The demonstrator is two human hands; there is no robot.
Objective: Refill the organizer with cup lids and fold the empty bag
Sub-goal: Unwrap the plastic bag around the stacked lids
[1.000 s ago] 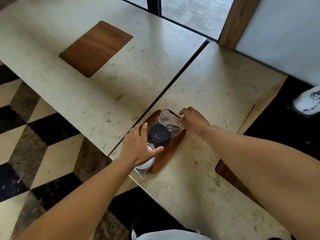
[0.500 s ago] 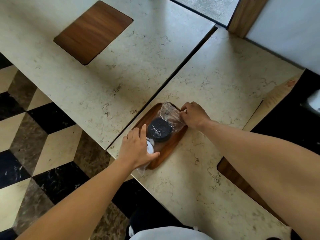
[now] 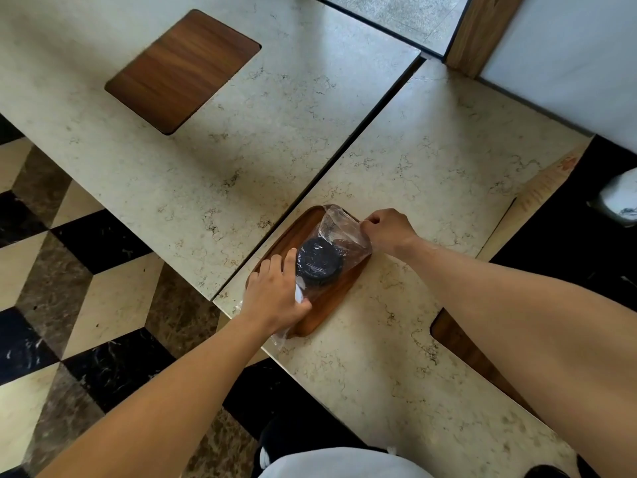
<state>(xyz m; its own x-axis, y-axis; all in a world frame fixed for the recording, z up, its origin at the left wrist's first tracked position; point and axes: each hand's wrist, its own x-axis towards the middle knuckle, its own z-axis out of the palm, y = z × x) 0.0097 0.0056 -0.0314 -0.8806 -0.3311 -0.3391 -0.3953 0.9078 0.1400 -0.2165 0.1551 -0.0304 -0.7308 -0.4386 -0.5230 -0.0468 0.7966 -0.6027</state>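
On the near counter edge, the left hand [image 3: 275, 298] clasps the lid bag [image 3: 336, 243], the right hand [image 3: 387, 229] pinching its far end.

Daylight, soft, from the far doorway; far floor [image 3: 396, 15] washed pale. Counter [image 3: 431, 160] evenly lit, faint sheen. Short soft shadows under both forearms. Glare streaks on the plastic bag [image 3: 339, 229] (contents partly veiled). Wide-angle bending at edges; near forearms oversized, slightly soft. Right floor very dark, detail lost
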